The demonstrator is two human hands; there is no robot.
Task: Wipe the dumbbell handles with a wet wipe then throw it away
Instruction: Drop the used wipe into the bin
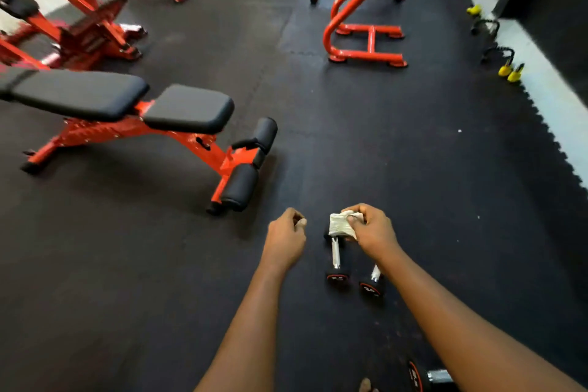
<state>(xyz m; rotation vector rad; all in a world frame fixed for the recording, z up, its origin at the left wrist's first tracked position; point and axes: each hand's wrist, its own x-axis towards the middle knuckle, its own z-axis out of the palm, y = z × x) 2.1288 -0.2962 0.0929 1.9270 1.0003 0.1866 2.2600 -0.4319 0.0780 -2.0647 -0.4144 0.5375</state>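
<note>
- Right hand (372, 229): fingers curled round a crumpled white wet wipe (341, 226), over the far end of the near dumbbell (336, 256).
- Left hand (286, 239): fingers curled in, nothing held.
- Second dumbbell (371, 284): just beside the first, on the black floor (445, 184).
- Third dumbbell (428, 377): at the bottom edge.
- Red bench (127, 99): to the left, well apart.

I count three dumbbells (335, 256) (373, 282) (429, 377), one wet wipe (340, 226), one black padded bench (133, 105) and three yellow kettlebells (505, 69) (516, 74) (474, 9).
</note>
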